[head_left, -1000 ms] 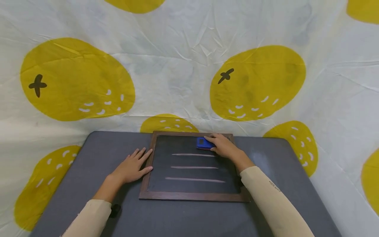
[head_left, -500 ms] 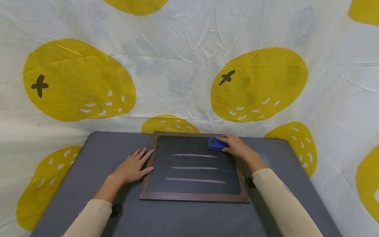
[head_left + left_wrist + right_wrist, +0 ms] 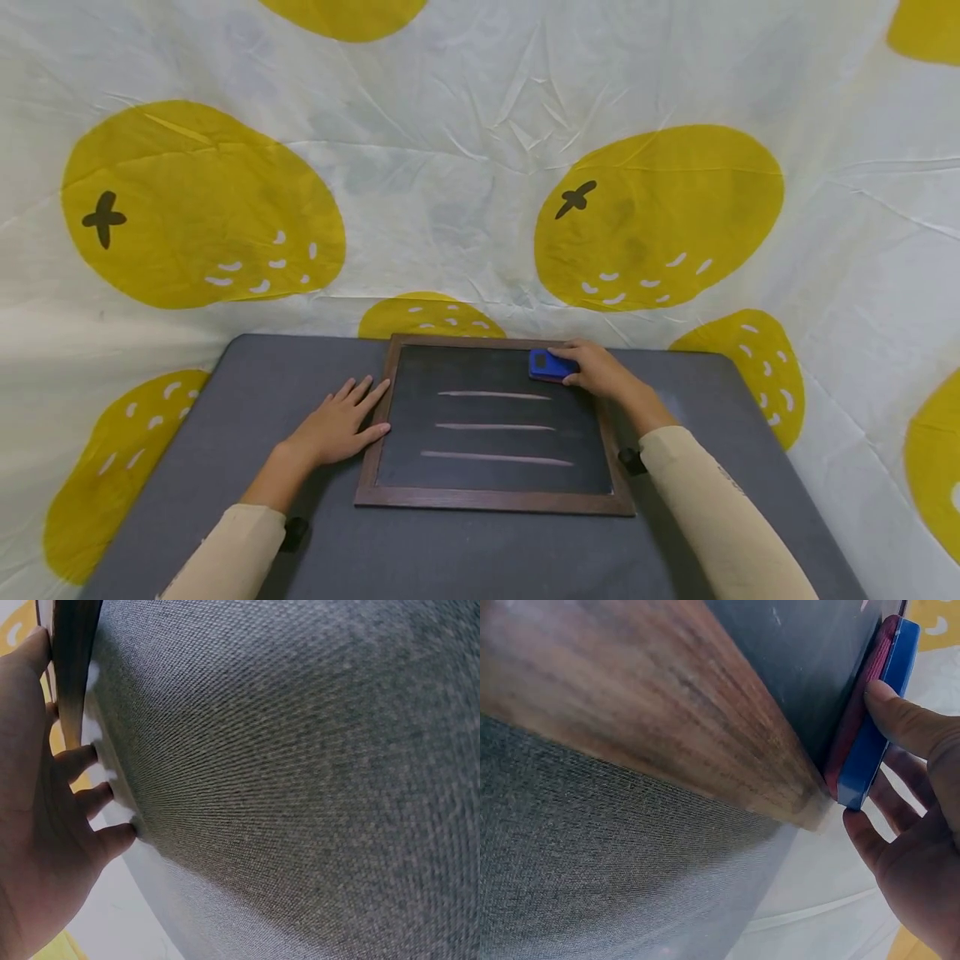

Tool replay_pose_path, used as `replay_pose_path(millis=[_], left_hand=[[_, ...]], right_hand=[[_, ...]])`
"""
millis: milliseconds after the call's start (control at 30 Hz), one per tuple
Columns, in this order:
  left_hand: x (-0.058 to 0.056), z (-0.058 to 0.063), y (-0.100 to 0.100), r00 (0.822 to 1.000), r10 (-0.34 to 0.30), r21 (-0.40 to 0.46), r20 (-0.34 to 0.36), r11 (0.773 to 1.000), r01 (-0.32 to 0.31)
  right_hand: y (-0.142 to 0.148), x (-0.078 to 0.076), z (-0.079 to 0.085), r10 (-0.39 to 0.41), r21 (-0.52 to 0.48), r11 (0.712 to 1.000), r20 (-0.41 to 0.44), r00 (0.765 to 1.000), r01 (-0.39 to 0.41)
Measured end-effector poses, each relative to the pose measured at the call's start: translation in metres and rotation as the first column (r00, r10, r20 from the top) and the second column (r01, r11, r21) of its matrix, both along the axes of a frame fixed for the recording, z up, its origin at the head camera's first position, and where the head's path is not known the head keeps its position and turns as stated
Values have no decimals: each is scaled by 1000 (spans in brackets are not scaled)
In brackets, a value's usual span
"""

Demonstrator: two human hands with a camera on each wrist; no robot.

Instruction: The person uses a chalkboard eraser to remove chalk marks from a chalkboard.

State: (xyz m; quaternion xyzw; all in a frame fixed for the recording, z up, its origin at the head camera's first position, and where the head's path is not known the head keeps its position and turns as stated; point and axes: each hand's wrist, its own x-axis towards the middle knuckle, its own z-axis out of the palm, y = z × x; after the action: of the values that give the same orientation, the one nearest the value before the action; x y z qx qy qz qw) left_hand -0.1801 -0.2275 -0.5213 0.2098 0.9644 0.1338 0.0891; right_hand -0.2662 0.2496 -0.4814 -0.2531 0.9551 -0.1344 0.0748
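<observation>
A chalkboard (image 3: pixel 487 471) in a brown wooden frame lies on the grey table, with three pale pink chalk lines (image 3: pixel 495 427) across its dark surface. At its upper right corner my right hand (image 3: pixel 600 372) grips a blue chalkboard eraser (image 3: pixel 547 365) between thumb and fingers. The right wrist view shows the eraser's reddish felt side (image 3: pixel 861 705) against the board. My left hand (image 3: pixel 335 425) is spread flat beside the board, its thumb and index fingertips touching the left side of the frame (image 3: pixel 372 450). In the left wrist view the other fingertips (image 3: pixel 114 838) rest on the table.
The grey cloth-covered table (image 3: pixel 465 554) ends just behind the board's far edge. A white curtain (image 3: pixel 435 208) printed with large yellow fruit hangs behind and around it. Beige sleeves cover both forearms, and a dark wrist device (image 3: pixel 632 460) shows at the right wrist.
My right hand has slid the eraser rightward along the top of the board to its right corner, then stopped there. The left hand has stayed in place; the chalk lines look the same.
</observation>
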Motion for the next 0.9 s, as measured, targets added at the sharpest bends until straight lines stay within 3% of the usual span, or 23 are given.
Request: replay_pose_path(millis=[367,900], left_hand=[[2,5,3,1000,-4,-5,-2,1000,4],[4,3,3,1000,-11,-4,-15,1000,11]], right_hand=[[-19,-3,-1,20,-2,1000,13,1000,-20],[-103,-14,-3,83,43,995,43,996,-85]])
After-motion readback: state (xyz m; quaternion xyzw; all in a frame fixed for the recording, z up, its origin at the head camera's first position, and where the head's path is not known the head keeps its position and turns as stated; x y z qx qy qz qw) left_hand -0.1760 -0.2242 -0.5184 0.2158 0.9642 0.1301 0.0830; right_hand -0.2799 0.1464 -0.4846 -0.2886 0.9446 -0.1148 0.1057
